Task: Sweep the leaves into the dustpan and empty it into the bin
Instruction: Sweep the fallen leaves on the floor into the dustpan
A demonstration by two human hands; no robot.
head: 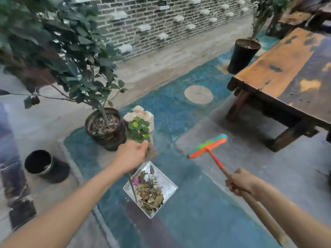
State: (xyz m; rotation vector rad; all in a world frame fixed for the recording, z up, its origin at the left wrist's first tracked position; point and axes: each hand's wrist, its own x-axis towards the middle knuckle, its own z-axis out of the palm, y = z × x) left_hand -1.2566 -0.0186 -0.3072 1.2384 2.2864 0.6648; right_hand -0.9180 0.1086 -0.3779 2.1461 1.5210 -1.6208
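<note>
Sweeping looks done: dry leaves (150,194) fill the metal dustpan (168,181) near centre. The left hand (131,154) seems curled round its thin handle, fingers blurred; the right hand (240,181) grips the broom (206,145). 1 step left: emptying into the bin, probably the black bucket (38,161) near left

The left hand (131,154) hides the top of the dustpan (168,181) handle; the right hand (240,182) covers part of the broom (206,145) stick. The table (268,68) runs off the right edge.
</note>
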